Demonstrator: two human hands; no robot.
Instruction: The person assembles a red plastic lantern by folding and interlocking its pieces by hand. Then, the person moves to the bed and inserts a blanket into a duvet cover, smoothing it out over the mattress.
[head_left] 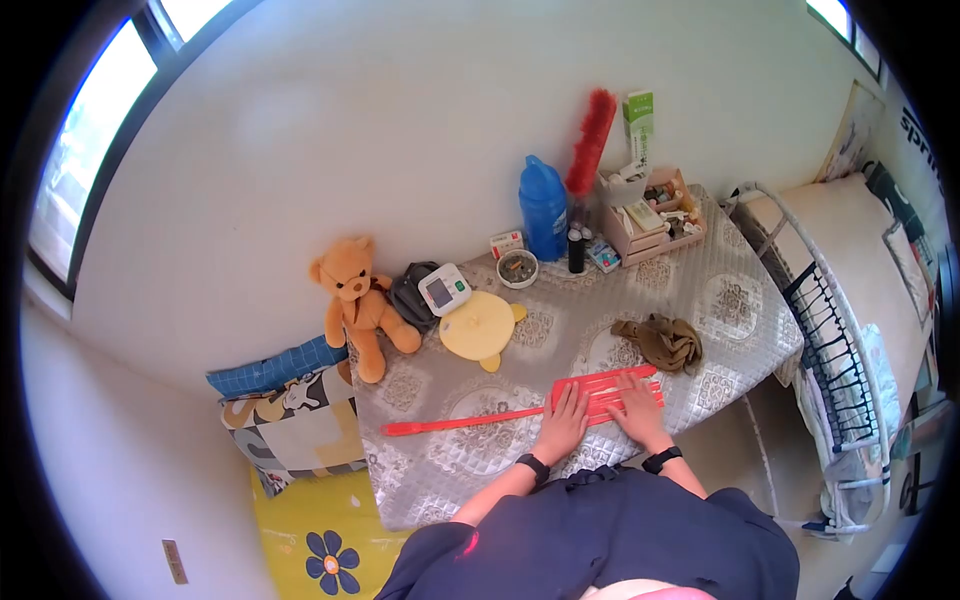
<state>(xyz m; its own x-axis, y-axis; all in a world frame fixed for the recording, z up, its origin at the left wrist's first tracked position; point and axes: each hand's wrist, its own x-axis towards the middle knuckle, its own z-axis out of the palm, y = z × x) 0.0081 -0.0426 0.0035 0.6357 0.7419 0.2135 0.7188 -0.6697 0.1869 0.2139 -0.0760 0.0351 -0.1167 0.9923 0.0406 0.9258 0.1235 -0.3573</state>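
Note:
A red flat object [470,421] with a long thin handle and a wide slatted head lies on the patterned tablecloth [430,480] near the table's front edge. My left hand [563,422] rests on the left part of its head, fingers stretched out. On the right part of the head lies my right hand [638,408], its fingers spread flat. Both wrists wear black bands. Just behind my right hand is a crumpled brown cloth [668,343]. A yellow bear-shaped piece [478,328] sits further back to the left.
A teddy bear [362,300] and a blood pressure monitor [443,290] stand at the back left. Along the wall are an ashtray [517,268], a blue bottle [543,210], a red duster [592,140] and a pink organizer [640,236]. A metal-framed bed [830,290] is at right.

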